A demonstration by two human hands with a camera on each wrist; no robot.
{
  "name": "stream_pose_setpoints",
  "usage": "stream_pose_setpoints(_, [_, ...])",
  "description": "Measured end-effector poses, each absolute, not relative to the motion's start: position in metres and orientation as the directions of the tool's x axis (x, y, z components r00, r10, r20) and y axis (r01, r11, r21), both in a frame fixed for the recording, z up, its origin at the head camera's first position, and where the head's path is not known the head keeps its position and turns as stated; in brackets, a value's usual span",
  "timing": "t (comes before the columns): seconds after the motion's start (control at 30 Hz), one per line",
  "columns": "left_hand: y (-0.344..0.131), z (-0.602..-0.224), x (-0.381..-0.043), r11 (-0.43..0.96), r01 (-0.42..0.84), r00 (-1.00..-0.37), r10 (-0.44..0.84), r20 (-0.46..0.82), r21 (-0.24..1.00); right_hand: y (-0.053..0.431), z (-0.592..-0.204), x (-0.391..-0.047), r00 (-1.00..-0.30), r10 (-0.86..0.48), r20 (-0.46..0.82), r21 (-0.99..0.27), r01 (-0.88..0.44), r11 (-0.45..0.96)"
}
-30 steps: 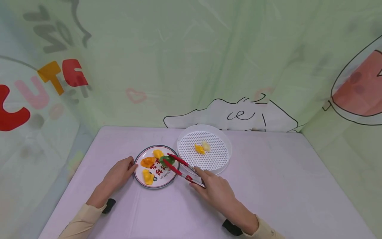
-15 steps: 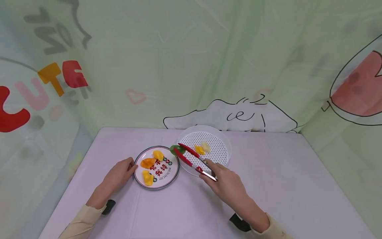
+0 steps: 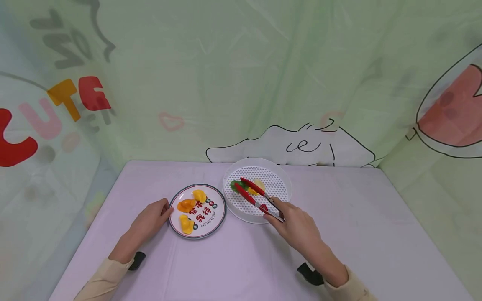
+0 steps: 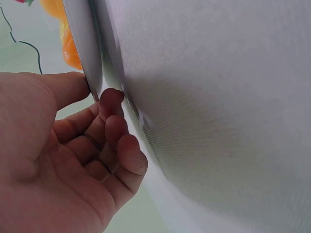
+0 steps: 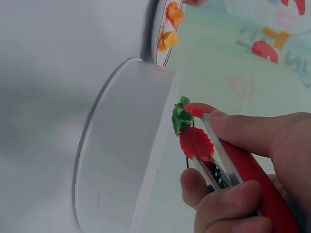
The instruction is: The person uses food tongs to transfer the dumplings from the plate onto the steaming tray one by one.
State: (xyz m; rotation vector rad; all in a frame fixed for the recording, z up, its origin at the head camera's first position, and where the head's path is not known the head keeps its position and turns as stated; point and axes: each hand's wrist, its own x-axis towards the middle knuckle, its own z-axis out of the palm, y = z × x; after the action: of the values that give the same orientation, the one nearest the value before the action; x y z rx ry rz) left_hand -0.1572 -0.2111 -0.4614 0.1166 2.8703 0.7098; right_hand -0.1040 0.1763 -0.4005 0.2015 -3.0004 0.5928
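My left hand (image 3: 150, 217) pinches the left rim of a round white plate (image 3: 212, 219) with red characters; in the left wrist view the thumb is on the rim and curled fingers are beneath. Two yellow dumplings (image 3: 186, 224) and an orange dumpling (image 3: 186, 205) lie on this plate. My right hand (image 3: 297, 228) grips red-tipped metal tongs (image 3: 245, 195). Between the tong tips is a green dumpling (image 5: 182, 119), held over the left part of a white perforated steamer tray (image 3: 276, 192). A yellow dumpling (image 3: 252, 191) and a cream dumpling (image 3: 260, 183) lie in the tray, partly behind the tongs.
The tray stands right of the plate, close beside it, near the back edge of the table (image 3: 339, 217). Its side wall (image 5: 121, 145) rises high in the right wrist view. Printed pale green cloth (image 3: 241, 75) hangs behind and at both sides.
The tongs have lifted the green dumpling off the plate and carried it right, over the tray. My right hand has moved right with them. The left hand has stayed at the plate rim.
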Motion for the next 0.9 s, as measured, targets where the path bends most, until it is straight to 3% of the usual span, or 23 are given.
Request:
stream_pose_setpoints(0.33, [-0.211, -0.463, -0.157, 0.884, 0.033, -0.98, 0.119, -0.157, 0.466, 0.178, -0.403, -0.113, -0.985, -0.167, 0.041, -0.319, -0.171, 0.932])
stream_pose_setpoints(0.9, [-0.211, -0.464, -0.157, 0.883, 0.018, -0.979, 0.109, -0.169, 0.469, 0.175, -0.402, -0.115, -0.989, -0.145, -0.03, -0.29, -0.13, 0.948])
